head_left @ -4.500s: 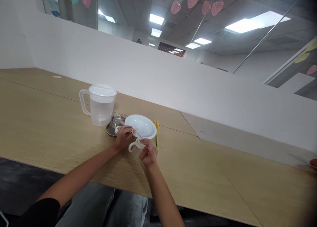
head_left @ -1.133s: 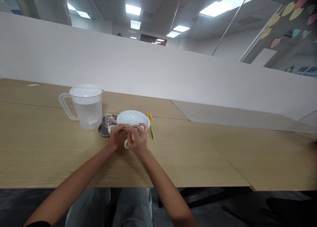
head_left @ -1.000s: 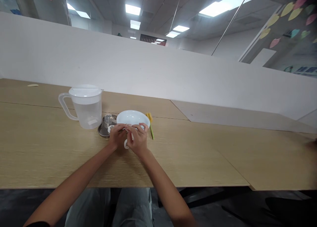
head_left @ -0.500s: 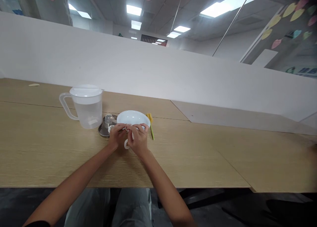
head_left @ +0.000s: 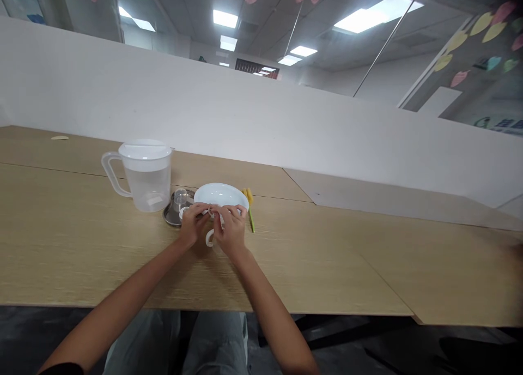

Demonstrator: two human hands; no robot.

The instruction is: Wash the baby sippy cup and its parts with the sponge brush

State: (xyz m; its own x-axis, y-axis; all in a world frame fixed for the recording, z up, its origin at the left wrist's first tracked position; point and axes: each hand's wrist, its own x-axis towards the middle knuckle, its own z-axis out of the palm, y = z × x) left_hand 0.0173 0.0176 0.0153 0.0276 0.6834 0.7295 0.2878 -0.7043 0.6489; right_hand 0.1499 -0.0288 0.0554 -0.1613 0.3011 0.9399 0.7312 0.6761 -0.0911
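My left hand (head_left: 193,224) and my right hand (head_left: 231,228) meet in front of a white bowl (head_left: 220,193), fingertips pinched together. Between them is a small pale ring-shaped piece (head_left: 211,211), mostly covered by the fingers. Just below the right hand, a white curved piece (head_left: 209,237) rests on the table, partly hidden by that hand. Left of the hands sits a metal tray (head_left: 170,216) bearing a small clear cup (head_left: 180,196) and a white ring-like part (head_left: 183,212). A yellow-headed brush (head_left: 250,210) with a green handle lies right of the bowl.
A clear lidded pitcher (head_left: 147,179) with water stands behind the tray on the left. The wooden table (head_left: 327,260) runs up to a white partition (head_left: 229,113) with glass above. A small flat pale piece (head_left: 60,138) lies at the far left.
The camera view has shifted slightly. Both hands stay together in front of the bowl, fingers moving a little around the small pale piece.
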